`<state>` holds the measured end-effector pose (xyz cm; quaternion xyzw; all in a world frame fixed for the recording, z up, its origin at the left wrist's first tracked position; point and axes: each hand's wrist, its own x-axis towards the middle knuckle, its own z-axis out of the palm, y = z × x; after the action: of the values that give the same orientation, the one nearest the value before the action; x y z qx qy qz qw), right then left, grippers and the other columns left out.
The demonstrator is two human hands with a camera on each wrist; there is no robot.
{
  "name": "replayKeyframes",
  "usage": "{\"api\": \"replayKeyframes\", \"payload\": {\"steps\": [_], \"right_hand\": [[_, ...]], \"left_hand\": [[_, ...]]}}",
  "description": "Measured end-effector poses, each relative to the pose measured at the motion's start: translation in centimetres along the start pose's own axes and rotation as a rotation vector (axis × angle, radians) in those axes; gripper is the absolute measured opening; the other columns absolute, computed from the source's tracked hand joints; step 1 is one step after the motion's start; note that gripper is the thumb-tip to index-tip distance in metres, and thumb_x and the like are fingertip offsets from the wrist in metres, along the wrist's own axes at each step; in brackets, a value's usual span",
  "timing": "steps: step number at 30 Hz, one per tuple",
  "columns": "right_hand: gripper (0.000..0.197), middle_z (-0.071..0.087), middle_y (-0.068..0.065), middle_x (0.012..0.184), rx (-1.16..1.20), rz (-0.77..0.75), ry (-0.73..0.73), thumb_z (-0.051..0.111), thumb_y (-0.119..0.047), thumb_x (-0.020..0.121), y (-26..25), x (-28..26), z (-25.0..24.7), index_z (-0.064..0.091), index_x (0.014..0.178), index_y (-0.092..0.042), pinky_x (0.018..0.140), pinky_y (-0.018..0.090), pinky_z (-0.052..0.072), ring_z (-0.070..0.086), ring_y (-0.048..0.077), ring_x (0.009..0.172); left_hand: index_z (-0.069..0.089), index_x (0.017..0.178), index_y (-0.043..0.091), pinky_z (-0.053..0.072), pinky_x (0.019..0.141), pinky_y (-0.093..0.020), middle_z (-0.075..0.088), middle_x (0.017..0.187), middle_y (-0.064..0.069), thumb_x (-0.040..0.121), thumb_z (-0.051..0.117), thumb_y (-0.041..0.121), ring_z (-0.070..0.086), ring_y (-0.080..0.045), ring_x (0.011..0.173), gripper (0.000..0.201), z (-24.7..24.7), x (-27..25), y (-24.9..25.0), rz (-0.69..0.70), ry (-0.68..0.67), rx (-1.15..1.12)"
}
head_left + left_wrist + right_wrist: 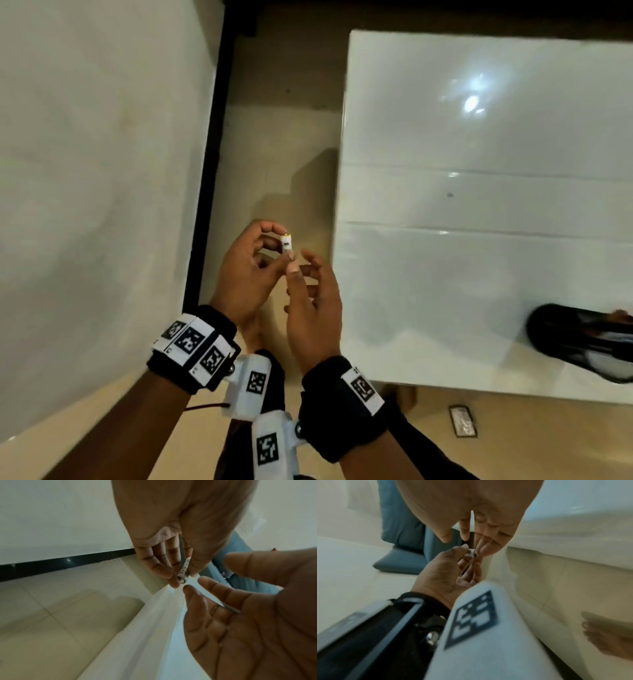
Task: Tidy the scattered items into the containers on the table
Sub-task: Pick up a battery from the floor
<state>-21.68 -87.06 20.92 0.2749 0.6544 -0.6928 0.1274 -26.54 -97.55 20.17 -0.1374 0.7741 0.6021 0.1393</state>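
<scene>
A small white battery (286, 243) stands upright in my left hand (270, 246), pinched between the index fingertip and the thumb, over the floor just left of the white table (479, 274). In the left wrist view the battery (183, 570) shows its metal end. My right hand (303, 263) hovers beside it with loosely spread fingers and holds nothing. The right wrist view has the right fingertips (483, 550) right next to the battery (471, 552); whether they touch it I cannot tell.
A black container (582, 342) lies at the table's right edge, cut off by the frame. A small grey flat item (463, 420) lies on the floor below the table's near edge. A white wall (85, 171) stands left. A blue cushion (402, 534) and a bare foot (607, 635) are nearby.
</scene>
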Motion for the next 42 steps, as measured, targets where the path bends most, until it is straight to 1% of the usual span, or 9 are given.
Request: {"api": "replayKeyframes", "payload": {"steps": [5,7,10,16,20,26,33,38,42], "right_hand": [[0.018,0.065,-0.013,0.102,-0.070,-0.078,0.084,0.057,-0.040,0.094,-3.6,-0.4,-9.6,0.062,0.110,-0.035,0.078,0.042,0.057,0.065,0.010,0.090],[0.014,0.069,-0.009,0.093,-0.086,-0.070,0.109,0.059,-0.036,0.094,-4.6,-0.5,-13.9,0.066,0.104,-0.030,0.077,0.042,0.057,0.066,0.015,0.085],[0.013,0.071,-0.006,0.083,-0.131,-0.080,0.142,0.062,-0.034,0.093,-5.3,-1.0,-19.6,0.071,0.098,-0.025,0.074,0.039,0.057,0.066,0.014,0.077],[0.013,0.070,-0.007,0.080,-0.198,-0.095,0.178,0.066,-0.034,0.091,-4.5,-3.6,-28.0,0.070,0.096,-0.024,0.062,0.022,0.051,0.064,0.006,0.065],[0.003,0.069,-0.011,0.079,-0.299,-0.083,0.219,0.069,-0.032,0.088,-2.3,-5.7,-33.3,0.066,0.090,-0.033,0.062,0.012,0.046,0.062,0.002,0.070],[0.006,0.066,-0.008,0.071,-0.457,0.008,0.355,0.072,-0.032,0.087,1.2,-7.2,-40.6,0.068,0.088,-0.027,0.060,0.010,0.043,0.059,0.000,0.064],[0.018,0.064,-0.012,0.073,-0.579,0.059,0.523,0.069,-0.042,0.086,1.2,-3.5,-46.3,0.069,0.090,-0.024,0.063,0.023,0.043,0.058,0.004,0.064],[0.021,0.067,-0.006,0.087,-0.896,-0.072,0.400,0.064,-0.044,0.087,-0.3,2.1,-47.7,0.070,0.096,-0.025,0.070,0.030,0.048,0.061,0.017,0.079],[0.021,0.067,-0.003,0.097,-1.142,-0.027,0.200,0.059,-0.042,0.088,-1.3,4.6,-48.0,0.069,0.100,-0.027,0.070,0.032,0.045,0.060,0.022,0.091]], "left_hand": [[0.064,0.103,0.019,0.055,0.063,-0.030,0.068,0.088,-0.004,0.079,0.075,0.001,0.062,-0.011,0.060,0.032,9.0,-3.2,6.0,0.006,-0.132,-0.012],[0.064,0.102,0.021,0.057,0.064,-0.039,0.068,0.089,-0.006,0.078,0.074,-0.003,0.061,-0.015,0.054,0.035,12.3,-4.5,7.9,0.002,-0.196,-0.009],[0.063,0.104,0.024,0.054,0.063,-0.035,0.069,0.089,0.002,0.077,0.076,0.000,0.064,-0.016,0.055,0.038,16.4,-6.4,9.8,-0.007,-0.286,0.027],[0.056,0.114,0.036,0.052,0.064,-0.019,0.064,0.096,0.010,0.068,0.087,0.020,0.065,-0.007,0.086,0.057,22.3,-8.6,9.6,-0.006,-0.520,0.192],[0.050,0.122,0.038,0.047,0.081,-0.022,0.058,0.115,0.011,0.064,0.088,0.033,0.054,-0.002,0.111,0.070,25.6,-8.7,6.1,0.021,-0.704,0.463],[0.050,0.130,0.022,0.043,0.095,-0.042,0.045,0.135,-0.005,0.080,0.073,0.036,0.045,-0.028,0.122,0.057,29.6,-8.7,1.8,0.168,-0.650,0.943],[0.033,0.144,0.029,0.037,0.102,-0.048,0.023,0.154,-0.007,0.076,0.071,0.049,0.023,-0.031,0.139,0.080,32.3,-8.8,1.1,0.245,-0.570,1.181],[0.036,0.139,0.034,0.025,0.108,-0.057,0.018,0.153,-0.011,0.078,0.067,0.050,0.013,-0.035,0.141,0.070,34.1,-9.4,0.8,0.245,-0.512,1.251],[0.030,0.142,0.034,0.015,0.112,-0.062,0.009,0.155,-0.013,0.081,0.067,0.044,0.003,-0.036,0.144,0.072,34.5,-9.5,0.5,0.253,-0.557,1.264]]}}
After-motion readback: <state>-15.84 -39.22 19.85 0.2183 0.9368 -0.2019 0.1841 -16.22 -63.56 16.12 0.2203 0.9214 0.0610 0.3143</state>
